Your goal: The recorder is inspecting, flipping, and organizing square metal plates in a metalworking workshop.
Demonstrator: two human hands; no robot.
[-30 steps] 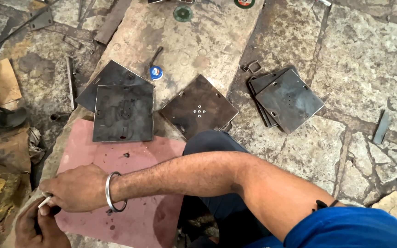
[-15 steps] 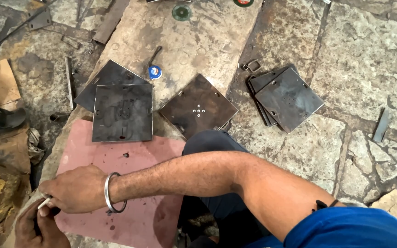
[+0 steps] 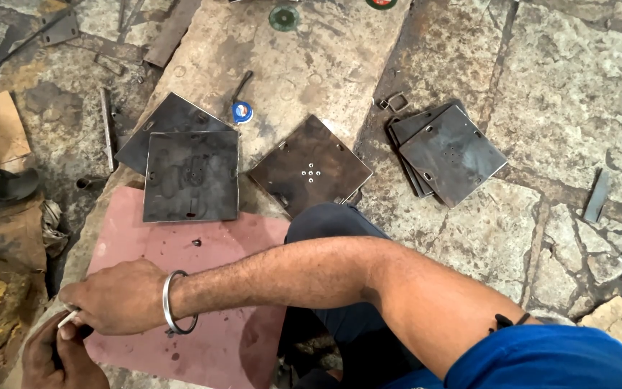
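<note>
Your right hand [image 3: 113, 297], a steel bangle [image 3: 170, 302] on its wrist, reaches across your body to 8 o'clock, its fingers pinching a thin white stick [image 3: 68, 318] that your left hand [image 3: 59, 353] also grips from below. Both hands meet at the left edge of the red slab [image 3: 203, 252]. At 11 o'clock 2 dark square steel plates [image 3: 190, 176] lie overlapped, with a drilled plate [image 3: 311, 173] at 12 and a stack of plates [image 3: 448, 155] at 2.

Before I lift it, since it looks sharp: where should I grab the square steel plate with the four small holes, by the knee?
Probably the near corner of the holed plate. It lies flat, turned like a diamond, with that corner pointing at the knee, so come from the knee side and pinch it.
</note>
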